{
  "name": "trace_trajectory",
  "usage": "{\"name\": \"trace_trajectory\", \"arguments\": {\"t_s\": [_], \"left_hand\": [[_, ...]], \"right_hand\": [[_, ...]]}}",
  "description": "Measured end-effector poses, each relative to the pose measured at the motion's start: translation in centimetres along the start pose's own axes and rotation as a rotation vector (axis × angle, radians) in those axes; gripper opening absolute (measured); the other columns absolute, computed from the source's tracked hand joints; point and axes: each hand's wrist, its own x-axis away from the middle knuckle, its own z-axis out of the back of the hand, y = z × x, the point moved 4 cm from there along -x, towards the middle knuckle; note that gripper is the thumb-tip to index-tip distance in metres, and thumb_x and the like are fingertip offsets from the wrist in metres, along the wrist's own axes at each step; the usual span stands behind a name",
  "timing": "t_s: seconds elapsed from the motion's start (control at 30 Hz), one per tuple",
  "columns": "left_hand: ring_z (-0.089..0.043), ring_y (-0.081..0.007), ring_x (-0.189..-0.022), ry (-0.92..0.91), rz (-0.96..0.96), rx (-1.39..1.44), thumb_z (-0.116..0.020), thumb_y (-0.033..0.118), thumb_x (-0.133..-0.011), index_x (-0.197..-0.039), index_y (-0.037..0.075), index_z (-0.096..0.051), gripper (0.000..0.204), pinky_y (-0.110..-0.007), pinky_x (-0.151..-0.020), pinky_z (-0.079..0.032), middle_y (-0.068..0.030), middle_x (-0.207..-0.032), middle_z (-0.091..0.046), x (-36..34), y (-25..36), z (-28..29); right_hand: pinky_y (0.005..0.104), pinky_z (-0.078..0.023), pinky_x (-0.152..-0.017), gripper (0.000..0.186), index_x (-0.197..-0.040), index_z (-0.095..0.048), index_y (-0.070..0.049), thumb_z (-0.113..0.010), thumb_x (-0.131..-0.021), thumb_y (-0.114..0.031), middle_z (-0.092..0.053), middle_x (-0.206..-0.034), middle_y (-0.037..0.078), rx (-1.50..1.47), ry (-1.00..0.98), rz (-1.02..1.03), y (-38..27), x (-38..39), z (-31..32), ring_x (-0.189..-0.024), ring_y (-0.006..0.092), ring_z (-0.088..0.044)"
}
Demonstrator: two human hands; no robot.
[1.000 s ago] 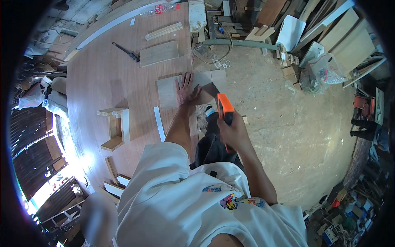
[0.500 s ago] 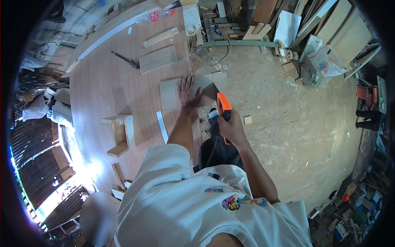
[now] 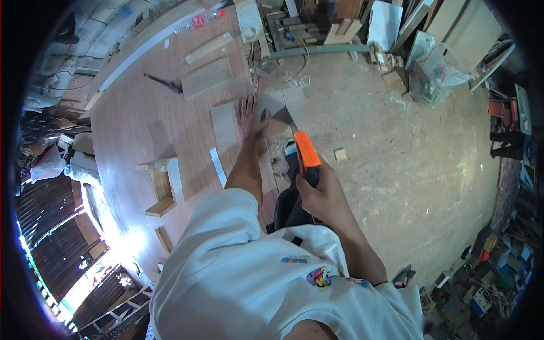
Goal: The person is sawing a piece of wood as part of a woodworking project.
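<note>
My left hand lies flat with its fingers spread on a pale wooden board, which overhangs the right edge of the wood-grain table. My right hand is wrapped round the orange and black handle of a handsaw. The thin saw blade runs forward from the handle to the overhanging part of the board, and looks to be on it. How deep its teeth sit in the wood cannot be seen.
On the table are a flat board, a wood strip, a dark slim tool, a plastic bottle, a white strip and a wooden frame piece. A small block and a plastic bag lie on the floor.
My right hand has drawn the handsaw back toward my body. My left hand stays pressed on the board. The whole view has shifted a little.
</note>
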Motion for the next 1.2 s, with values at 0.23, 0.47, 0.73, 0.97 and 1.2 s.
{"name": "trace_trajectory", "arguments": {"t_s": [0.23, 0.47, 0.73, 0.97, 1.2], "left_hand": [[-0.033, -0.0279, -0.138, -0.002, 0.007, 0.021, -0.052, 0.047, -0.086, -0.146, 0.014, -0.037, 0.069, -0.051, -0.116, -0.014, -0.0086, -0.143, -0.045, -2.2, 3.0, 1.3], [-0.033, -0.0299, -0.138, -0.033, 0.057, 0.003, -0.053, 0.047, -0.086, -0.145, 0.013, -0.038, 0.069, -0.051, -0.117, -0.011, -0.0097, -0.146, -0.042, -0.7, 1.2, 0.9], [-0.028, -0.0308, -0.141, -0.062, 0.013, -0.013, -0.056, 0.049, -0.085, -0.148, 0.013, -0.031, 0.077, -0.054, -0.116, -0.009, -0.0113, -0.151, -0.035, -0.7, -1.6, -0.3], [-0.022, -0.0301, -0.144, -0.336, -0.459, -0.002, -0.06, 0.075, -0.068, -0.146, -0.001, -0.025, 0.114, -0.058, -0.115, -0.009, -0.0167, -0.155, -0.024, 0.1, -1.5, 2.8], [-0.02, -0.0299, -0.145, -0.303, -0.46, -0.086, -0.062, 0.085, -0.05, -0.146, 0.001, -0.027, 0.132, -0.063, -0.113, -0.008, -0.0151, -0.154, -0.025, -0.3, 0.0, 3.3]], "right_hand": [[0.0277, -0.04, -0.054, 0.004, -0.085, -0.05, -0.001, -0.053, -0.083, -0.001, -0.049, -0.066, 0.002, 0.009, 0.125, 0.235, 2.9, -3.5, -1.1, -0.061, 0.008, -0.047], [0.0297, -0.043, -0.062, 0.018, -0.099, -0.054, 0.003, -0.053, -0.082, 0.0, -0.055, -0.072, 0.007, -0.021, 0.01, 0.077, 1.0, 1.6, 0.1, -0.069, 0.0125, -0.052], [0.0297, -0.042, -0.066, 0.01, -0.091, -0.052, 0.001, -0.053, -0.08, 0.001, -0.051, -0.072, 0.006, -0.125, -0.059, -0.054, 0.1, 1.6, 0.9, -0.071, 0.0132, -0.048], [0.0277, -0.039, -0.06, 0.01, -0.091, -0.051, 0.001, -0.053, -0.081, 0.001, -0.047, -0.071, 0.002, -0.147, -0.054, 0.033, 0.9, 1.5, -0.9, -0.067, 0.0103, -0.046], [0.0254, -0.036, -0.048, 0.014, -0.098, -0.051, 0.0, -0.052, -0.084, 0.003, -0.046, -0.065, -0.002, -0.16, -0.138, 0.005, -0.8, 1.1, -0.8, -0.053, 0.0067, -0.046]]}}
